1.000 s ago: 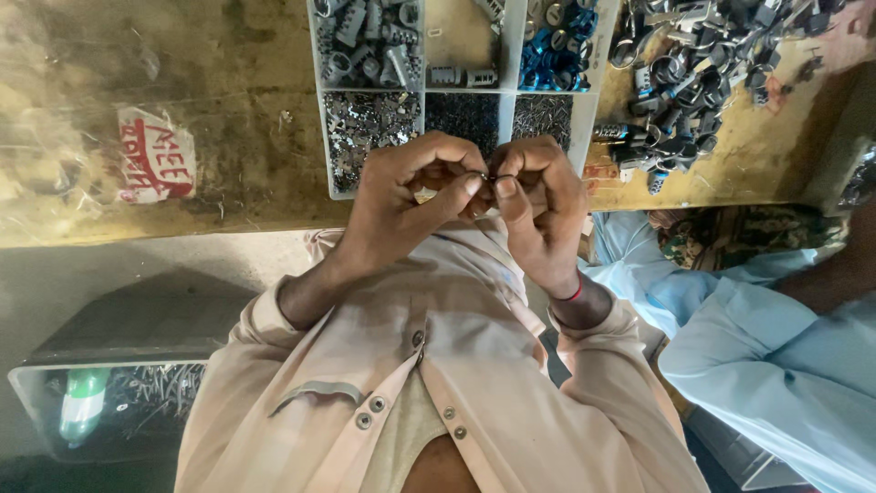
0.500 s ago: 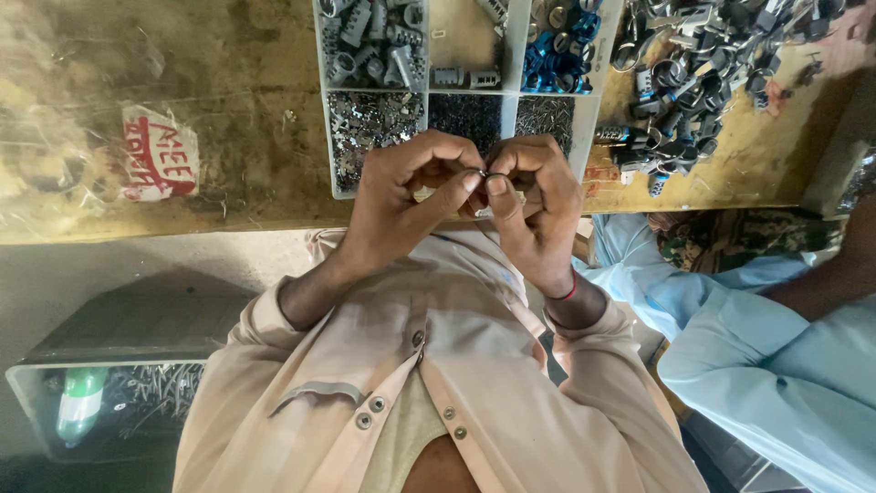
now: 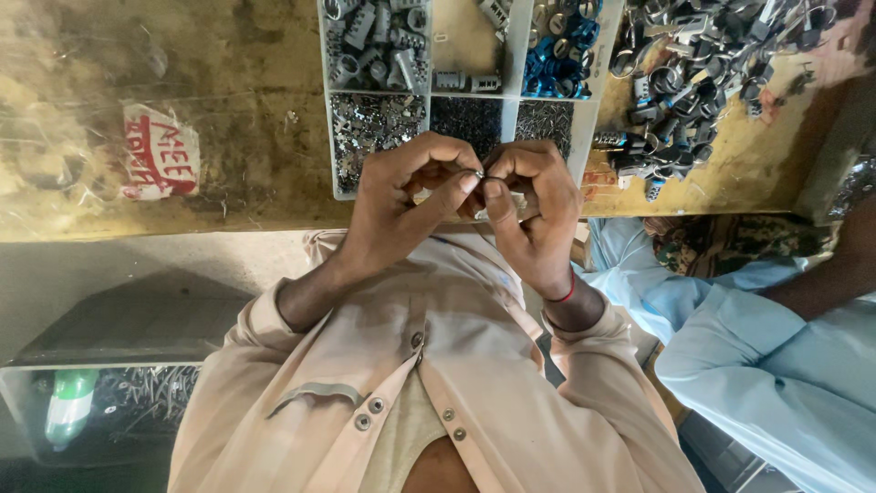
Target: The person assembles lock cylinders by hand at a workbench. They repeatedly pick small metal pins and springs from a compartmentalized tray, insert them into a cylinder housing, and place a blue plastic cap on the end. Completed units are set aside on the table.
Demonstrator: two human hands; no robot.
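Both my hands meet over the near edge of a white compartment tray (image 3: 328,119) on a worn wooden bench. My left hand (image 3: 401,205) and my right hand (image 3: 534,215) pinch one small metal part (image 3: 478,173) between thumbs and fingertips; most of it is hidden by the fingers. A red thread circles my right wrist. The tray compartments hold grey metal cylinders (image 3: 379,41), blue ring parts (image 3: 558,55) and tiny silvery bits (image 3: 374,128).
A heap of metal lock parts and rings (image 3: 703,64) lies at the top right of the bench. A clear bag with a red-and-white label (image 3: 155,151) lies left. Another person in a light blue shirt (image 3: 776,365) sits right. A green bottle (image 3: 68,406) sits in a bin below.
The fingertips have shifted slightly around the small part; both hands stay in the same place over the tray's edge.
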